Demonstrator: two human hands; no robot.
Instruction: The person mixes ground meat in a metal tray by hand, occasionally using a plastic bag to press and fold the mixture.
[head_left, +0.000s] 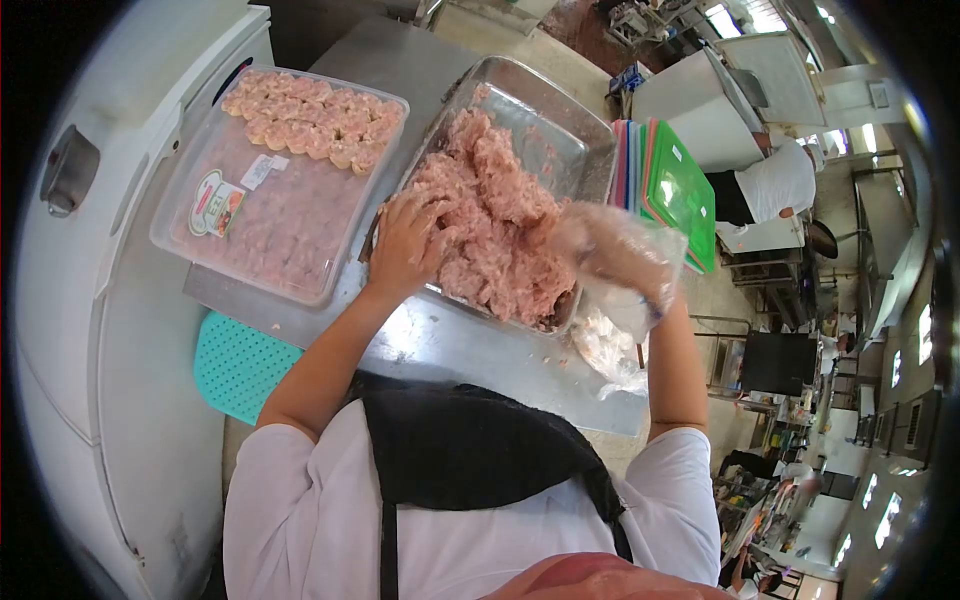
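Observation:
A metal tray (575,160) on the table in front of me holds a large mound of pale pink ground meat (490,215). At the tray's left side, my left hand (405,240) rests over the rim with its fingers extended against the meat. My right hand (615,255) is inside a clear plastic bag (655,240) at the right edge of the mound. Motion blur and the plastic hide its fingers. To the left sits a clear plastic container (325,280), with rows of meat-filled dumplings (310,115) at its far end and a cloudy cover over the nearer part.
Crumpled clear plastic (605,355) lies on the metal table (420,340) near the tray's right corner. Colored cutting boards (680,195) stand beyond the tray. A turquoise perforated stool (240,365) is below left, beside a white fridge (150,400). Another person (775,180) stands farther back.

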